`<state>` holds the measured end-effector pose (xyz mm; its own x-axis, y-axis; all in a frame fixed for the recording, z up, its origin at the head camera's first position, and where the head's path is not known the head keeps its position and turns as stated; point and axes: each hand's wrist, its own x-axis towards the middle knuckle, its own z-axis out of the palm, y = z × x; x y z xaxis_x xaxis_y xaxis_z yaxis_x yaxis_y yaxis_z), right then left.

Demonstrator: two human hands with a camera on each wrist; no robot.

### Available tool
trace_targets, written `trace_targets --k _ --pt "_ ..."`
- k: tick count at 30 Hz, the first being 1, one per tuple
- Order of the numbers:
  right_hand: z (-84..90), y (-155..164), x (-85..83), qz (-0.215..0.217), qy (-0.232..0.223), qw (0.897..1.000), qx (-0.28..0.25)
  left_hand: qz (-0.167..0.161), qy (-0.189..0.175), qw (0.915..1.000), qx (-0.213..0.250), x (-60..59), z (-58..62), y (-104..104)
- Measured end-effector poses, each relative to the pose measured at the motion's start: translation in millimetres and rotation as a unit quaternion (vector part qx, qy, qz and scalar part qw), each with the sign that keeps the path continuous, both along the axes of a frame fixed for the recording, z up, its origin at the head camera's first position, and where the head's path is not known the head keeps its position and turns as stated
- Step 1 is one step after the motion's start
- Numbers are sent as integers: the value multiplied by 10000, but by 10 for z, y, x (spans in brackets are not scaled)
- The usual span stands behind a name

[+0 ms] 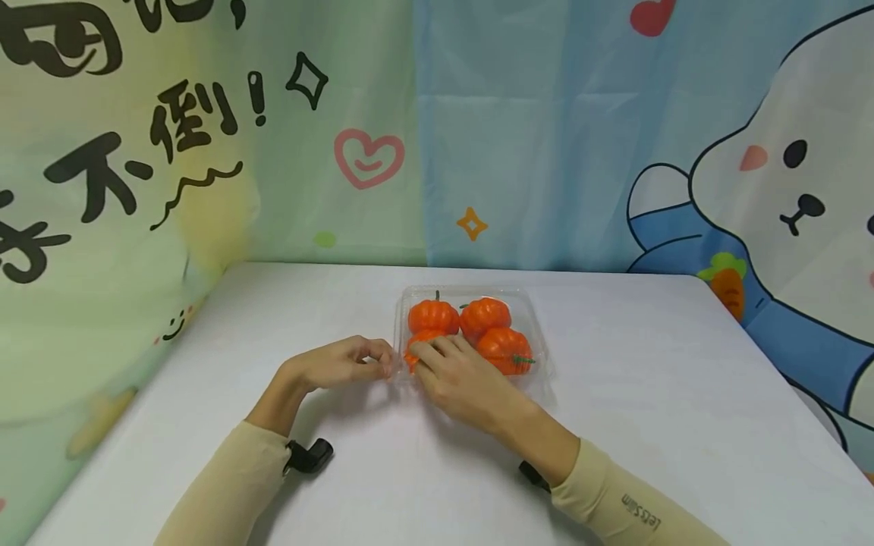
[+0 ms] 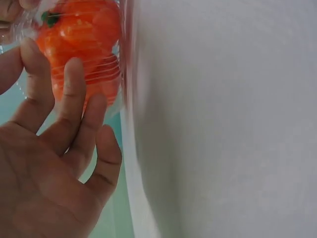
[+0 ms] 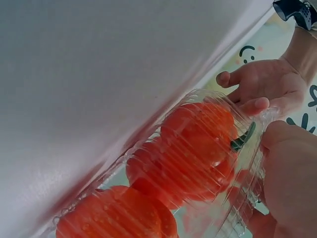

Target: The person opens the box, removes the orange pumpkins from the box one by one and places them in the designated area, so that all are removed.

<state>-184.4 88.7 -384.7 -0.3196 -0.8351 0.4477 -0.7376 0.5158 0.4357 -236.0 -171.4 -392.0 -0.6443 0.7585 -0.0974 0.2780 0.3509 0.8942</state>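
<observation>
A clear plastic box (image 1: 539,334) with ribbed walls stands on the white table, holding several glossy orange toy pumpkins (image 1: 505,349) with green stems. At its near left corner, my left hand (image 1: 351,362) pinches the plastic edge between thumb and index finger; in the left wrist view the other fingers (image 2: 74,94) spread beside the wall. My right hand (image 1: 460,383) reaches over the near rim, fingers bent above the front-left pumpkin (image 1: 412,356) and partly covering it. In the right wrist view its thumb (image 3: 282,144) lies at the corner of the rim, close to the left thumb.
White table surface (image 1: 649,364) surrounds the box. Behind it hangs a printed cloth backdrop (image 1: 512,136) with a cartoon bear, hearts and lettering. A black wrist camera (image 1: 309,456) is strapped on the left wrist, another (image 1: 534,475) on the right.
</observation>
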Motion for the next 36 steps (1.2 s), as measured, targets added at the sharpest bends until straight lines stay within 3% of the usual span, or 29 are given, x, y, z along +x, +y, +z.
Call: trace_targets --k 10,19,25,29,36 --pt "-46 25 -97 440 -153 9984 -328 392 235 9988 186 7 -48 52" --pt "-46 -22 -93 367 87 9991 -213 300 185 9991 232 9 -62 66" --pt "-54 -31 -118 359 194 9991 113 710 119 9974 61 13 -67 116" --pt "-24 -54 -140 460 277 9985 -131 867 -128 9962 -22 35 -56 115" --pt "17 -54 -149 495 407 9975 -307 1174 -162 9925 -287 62 -46 72"
